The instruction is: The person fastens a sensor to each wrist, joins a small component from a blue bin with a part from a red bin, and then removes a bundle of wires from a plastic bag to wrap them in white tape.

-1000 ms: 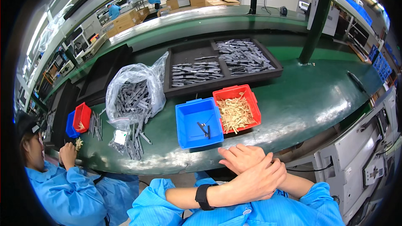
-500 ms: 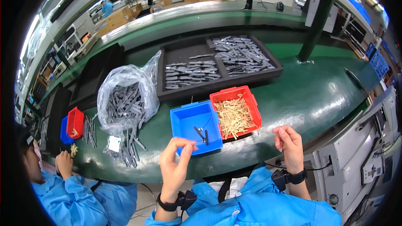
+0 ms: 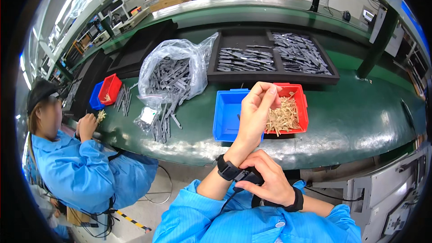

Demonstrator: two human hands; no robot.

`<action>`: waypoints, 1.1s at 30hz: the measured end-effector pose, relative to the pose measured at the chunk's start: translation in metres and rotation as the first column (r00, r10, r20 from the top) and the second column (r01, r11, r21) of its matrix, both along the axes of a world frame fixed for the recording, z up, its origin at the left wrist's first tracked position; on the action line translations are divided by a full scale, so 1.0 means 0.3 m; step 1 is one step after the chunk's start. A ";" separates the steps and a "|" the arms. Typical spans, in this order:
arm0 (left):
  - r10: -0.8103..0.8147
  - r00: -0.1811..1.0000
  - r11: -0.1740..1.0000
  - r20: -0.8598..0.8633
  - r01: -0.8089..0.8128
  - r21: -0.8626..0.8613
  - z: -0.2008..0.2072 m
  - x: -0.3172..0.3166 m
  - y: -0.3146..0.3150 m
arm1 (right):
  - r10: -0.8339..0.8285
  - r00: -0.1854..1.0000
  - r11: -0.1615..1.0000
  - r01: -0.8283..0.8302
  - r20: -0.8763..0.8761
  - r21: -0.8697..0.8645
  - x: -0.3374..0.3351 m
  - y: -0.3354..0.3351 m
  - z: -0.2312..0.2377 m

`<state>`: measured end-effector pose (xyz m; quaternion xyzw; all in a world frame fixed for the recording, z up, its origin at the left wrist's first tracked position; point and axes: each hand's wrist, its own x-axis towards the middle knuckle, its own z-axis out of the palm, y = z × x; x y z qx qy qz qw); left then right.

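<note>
My left hand (image 3: 256, 112) is raised in front of the bins, its fingers curled in toward the thumb; I see nothing in them. Round my left wrist runs a black strap (image 3: 224, 167) with a small black module (image 3: 251, 177) on it. Reaching across from the right, my right hand (image 3: 272, 183) grips that module between thumb and fingers. Behind my left hand stand a blue bin (image 3: 220, 116), partly hidden by it, and a red bin (image 3: 304, 110) holding small tan pieces (image 3: 284, 116). My right wrist wears a black strap (image 3: 297, 199) too.
A clear plastic bag (image 3: 148, 69) of grey strip-like parts spills onto the green bench (image 3: 346, 139). Beyond the bins lies a black divided tray (image 3: 270, 79) of similar parts. At left, a co-worker (image 3: 76, 162) in blue works beside small bins. A post (image 3: 378, 45) rises at right.
My right hand has come across to my left wrist and taken hold of the module. My left hand has moved up in front of the bins. The view has swung left.
</note>
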<state>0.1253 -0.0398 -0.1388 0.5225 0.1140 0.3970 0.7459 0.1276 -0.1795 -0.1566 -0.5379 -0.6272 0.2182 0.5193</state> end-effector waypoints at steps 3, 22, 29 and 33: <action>0.007 0.999 0.989 -0.036 -0.002 0.148 -0.018 0.007 -0.021 | -0.060 0.998 0.997 0.059 -0.032 -0.040 -0.017 -0.004 -0.021; 0.397 0.918 0.257 0.001 -0.112 0.960 0.007 -0.063 -0.080 | -0.117 0.934 0.993 0.103 -0.336 -0.059 -0.007 -0.049 -0.090; 0.077 0.993 0.996 -0.091 -0.073 0.049 -0.003 -0.124 -0.113 | 0.044 0.992 0.993 -0.030 -0.122 0.110 -0.001 -0.029 -0.070; 0.064 0.995 0.987 -0.080 -0.075 -0.144 -0.023 -0.135 -0.086 | 0.079 0.994 0.995 -0.075 -0.072 0.061 -0.010 -0.025 -0.053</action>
